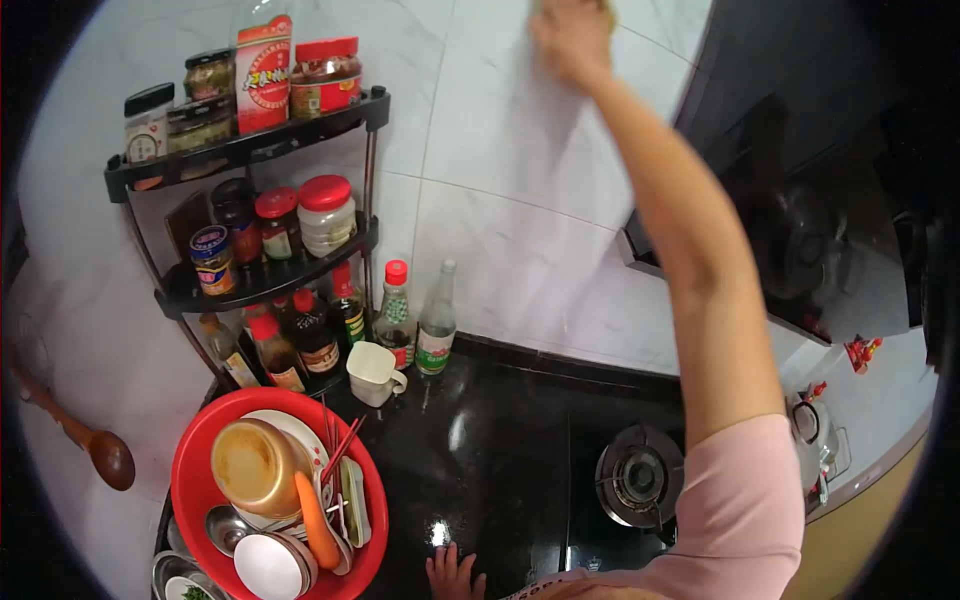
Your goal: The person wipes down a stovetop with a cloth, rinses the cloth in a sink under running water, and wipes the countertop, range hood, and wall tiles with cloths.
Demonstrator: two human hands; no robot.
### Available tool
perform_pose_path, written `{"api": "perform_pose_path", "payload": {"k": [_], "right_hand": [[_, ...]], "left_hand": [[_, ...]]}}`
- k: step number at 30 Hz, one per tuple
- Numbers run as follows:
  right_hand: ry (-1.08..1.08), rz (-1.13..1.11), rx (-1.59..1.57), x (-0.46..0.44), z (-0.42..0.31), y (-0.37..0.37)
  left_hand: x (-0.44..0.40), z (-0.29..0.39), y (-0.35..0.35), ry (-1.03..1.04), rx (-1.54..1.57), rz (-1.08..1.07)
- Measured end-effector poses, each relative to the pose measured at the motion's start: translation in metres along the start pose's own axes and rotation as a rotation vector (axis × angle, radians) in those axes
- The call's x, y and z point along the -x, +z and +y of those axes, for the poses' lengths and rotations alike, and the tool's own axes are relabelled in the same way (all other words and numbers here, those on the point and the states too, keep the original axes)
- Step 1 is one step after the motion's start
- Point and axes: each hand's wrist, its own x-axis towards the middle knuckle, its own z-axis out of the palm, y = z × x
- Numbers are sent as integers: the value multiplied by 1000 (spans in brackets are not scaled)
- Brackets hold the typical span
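Observation:
My right hand (572,42) is raised high against the white tiled wall (500,130), at the top of the view. Its fingers are closed over something yellowish at the frame's top edge, too little of which shows to name. Low in the view, my left hand (455,574) rests on the black countertop (470,450) with its fingers spread and nothing in them. To its left stands a red basin (190,500) holding bowls, plates, red chopsticks, a ladle and an orange-handled utensil.
A black corner rack (262,148) of jars and bottles stands at the left. Glass bottles (436,320) and a white cup (373,374) are beside it. A gas burner (640,475) lies under my right arm. A dark range hood (800,200) juts out at the right.

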Motion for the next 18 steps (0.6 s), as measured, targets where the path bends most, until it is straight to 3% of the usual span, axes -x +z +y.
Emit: {"api": "perform_pose_path", "payload": {"k": [1,2,4,6,9,10,11,12,14,17,18], "right_hand": [[-15,-276,-127,28,-26,-8],[-187,-121,-141,74,-45,-7],[-224,-33,-247,161,-72,3],[-240,-143,-345,214,-76,-7],[-220,-196,-138,198,-48,-5],[-47,-175,-144,167,-33,-9],[-29,93,-102,140,-9,-1],[56,157,-56,111,7,-8],[535,69,75,66,26,-17],[731,-75,-50,51,17,-44],[542,145,17,76,15,-24]], "left_hand": [[1,-5,4,2,25,1],[2,-5,-1,-5,43,-8],[-1,3,-7,-30,92,-9],[-4,2,-13,-18,89,-38],[-3,3,-14,-4,134,-31],[-3,4,-15,-2,155,-18],[-6,9,-22,-29,135,-61],[-7,10,-24,-19,148,-34],[-8,10,-23,-1,172,30],[-17,19,-36,-30,70,-36],[-17,19,-36,-83,77,-94]]}}
